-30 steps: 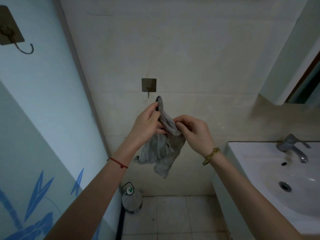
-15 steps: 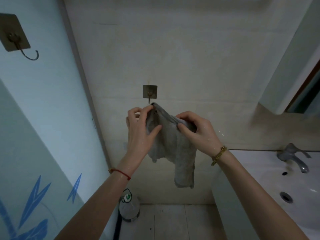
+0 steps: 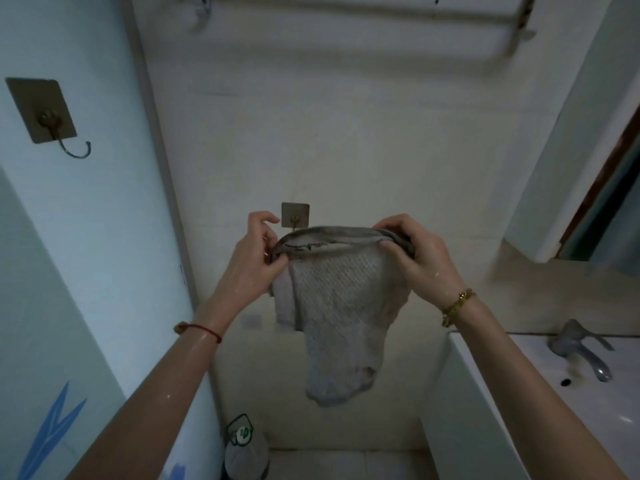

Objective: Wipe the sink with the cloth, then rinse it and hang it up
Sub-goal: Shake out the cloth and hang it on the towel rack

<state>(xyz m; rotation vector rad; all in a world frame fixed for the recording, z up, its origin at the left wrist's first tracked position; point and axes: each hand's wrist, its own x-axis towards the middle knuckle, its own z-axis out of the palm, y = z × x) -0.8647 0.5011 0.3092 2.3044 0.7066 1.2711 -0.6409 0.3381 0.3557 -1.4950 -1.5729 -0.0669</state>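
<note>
A grey waffle-textured cloth (image 3: pixel 337 306) hangs spread between my two hands in front of the tiled wall. My left hand (image 3: pixel 254 258) pinches its upper left corner. My right hand (image 3: pixel 414 258) grips the upper right edge. The cloth's top hem stretches just below a small square adhesive hook (image 3: pixel 295 216) on the wall, and the hook's tip is hidden behind the hem. Whether the cloth touches the hook I cannot tell. The white sink (image 3: pixel 588 407) with its metal faucet (image 3: pixel 581 348) sits at the lower right.
A second adhesive hook (image 3: pixel 48 114) is on the blue panel at left. A metal towel rail (image 3: pixel 363 8) runs along the top of the wall. A white bottle (image 3: pixel 246 448) stands on the floor below. A mirror cabinet (image 3: pixel 588 150) juts out at right.
My hands have pulled apart and spread the bunched cloth wide, raising its top edge up to just under the wall hook. The view has tilted upward.
</note>
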